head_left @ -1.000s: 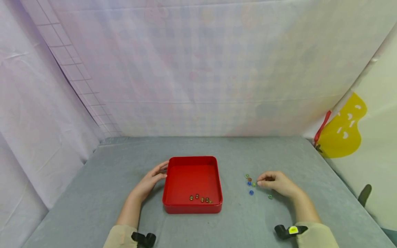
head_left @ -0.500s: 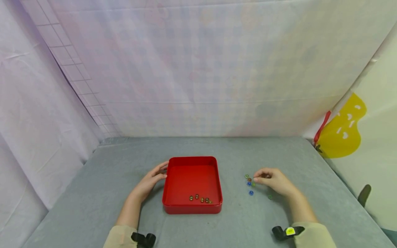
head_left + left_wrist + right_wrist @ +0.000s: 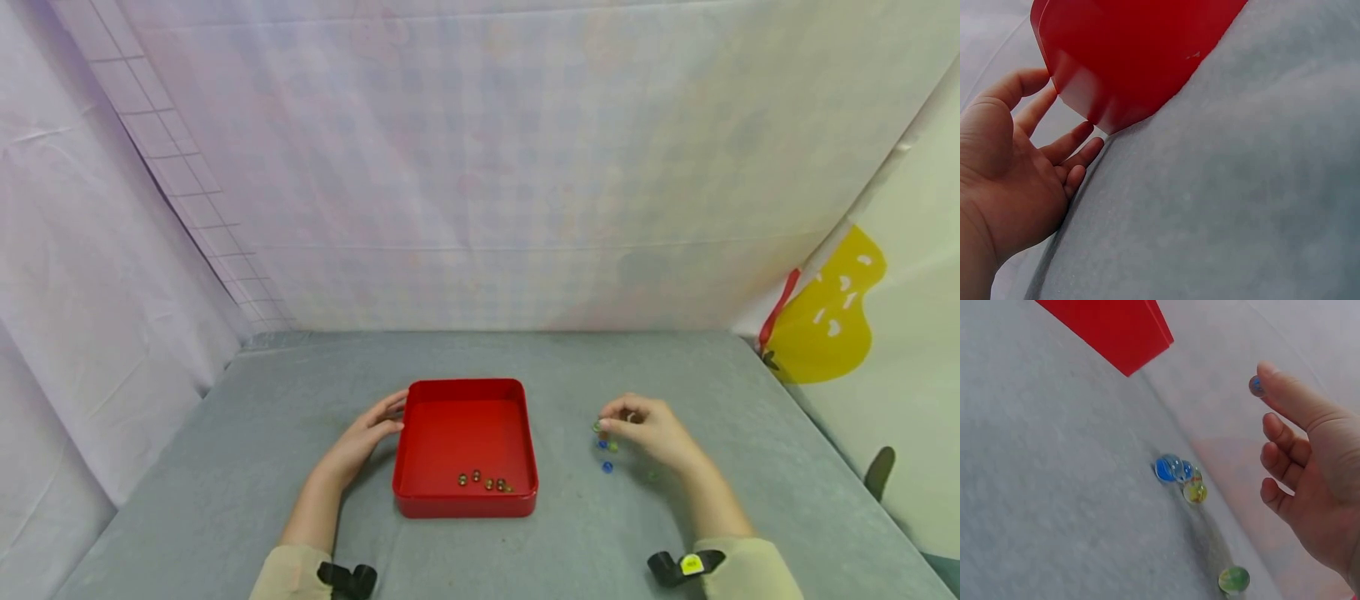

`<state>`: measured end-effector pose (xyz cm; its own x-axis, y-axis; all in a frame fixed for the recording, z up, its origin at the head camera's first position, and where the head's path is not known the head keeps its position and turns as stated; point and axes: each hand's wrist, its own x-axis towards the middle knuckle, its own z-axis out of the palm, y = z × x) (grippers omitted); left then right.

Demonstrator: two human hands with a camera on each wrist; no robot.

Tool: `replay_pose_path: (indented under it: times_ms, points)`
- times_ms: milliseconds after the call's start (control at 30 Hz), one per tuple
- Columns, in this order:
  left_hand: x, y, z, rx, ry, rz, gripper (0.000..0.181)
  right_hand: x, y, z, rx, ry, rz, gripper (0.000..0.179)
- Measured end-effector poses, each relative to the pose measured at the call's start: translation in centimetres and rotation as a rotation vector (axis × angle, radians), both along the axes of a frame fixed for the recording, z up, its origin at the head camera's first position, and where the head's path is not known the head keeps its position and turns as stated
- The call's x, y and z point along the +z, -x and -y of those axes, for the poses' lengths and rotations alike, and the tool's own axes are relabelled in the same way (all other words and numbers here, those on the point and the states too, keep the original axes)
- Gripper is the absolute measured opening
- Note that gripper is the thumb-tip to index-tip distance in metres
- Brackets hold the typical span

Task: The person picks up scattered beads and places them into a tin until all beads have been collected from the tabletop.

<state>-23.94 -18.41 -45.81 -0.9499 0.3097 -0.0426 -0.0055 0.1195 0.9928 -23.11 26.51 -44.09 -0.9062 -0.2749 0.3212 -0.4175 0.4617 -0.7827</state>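
The fingertips of my left hand (image 3: 363,442) touch the left wall of a red tray (image 3: 465,504); in the left wrist view the fingers (image 3: 1063,145) reach out along that wall. Several dark golden marbles (image 3: 476,476) lie at the tray's near side. Raised above the cloth right of the tray, my right hand (image 3: 654,433) pinches a glass marble (image 3: 1256,386) with blue in it between thumb and finger. Beneath it lies a loose group of glass marbles, among them a blue marble (image 3: 1165,469) and a yellow marble (image 3: 1195,492). A green marble (image 3: 1234,579) sits apart.
Grey cloth (image 3: 300,367) covers the table. Pale curtains (image 3: 480,167) hang behind it and along the left. At the right, a light sheet carries a yellow pear-like print (image 3: 832,325).
My right hand has moved left and slightly away from me, rising over the marble group and partly covering it. The left hand and the tray stay where they were.
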Motion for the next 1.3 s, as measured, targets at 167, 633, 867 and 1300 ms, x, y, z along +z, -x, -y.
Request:
replay_pose_path:
  times_ms: [167,633,867,1300]
  points:
    - [-0.2,0.1,0.0,0.004,0.002,-0.001,0.054,1.2,-0.5,1.4,0.001,0.019,-0.048,0.007]
    - [-0.3,0.1,0.1,0.019,0.007,-0.001,0.053,3.5,-2.1,5.0,0.06,0.069,-0.153,0.011]
    - [-0.3,0.1,0.0,0.022,0.013,-0.009,0.053,3.6,-2.5,6.4,0.077,0.078,-0.136,0.011]
    - [-0.3,0.1,0.1,0.017,0.002,0.006,0.053,3.4,-3.1,8.6,0.112,0.109,-0.158,0.013]
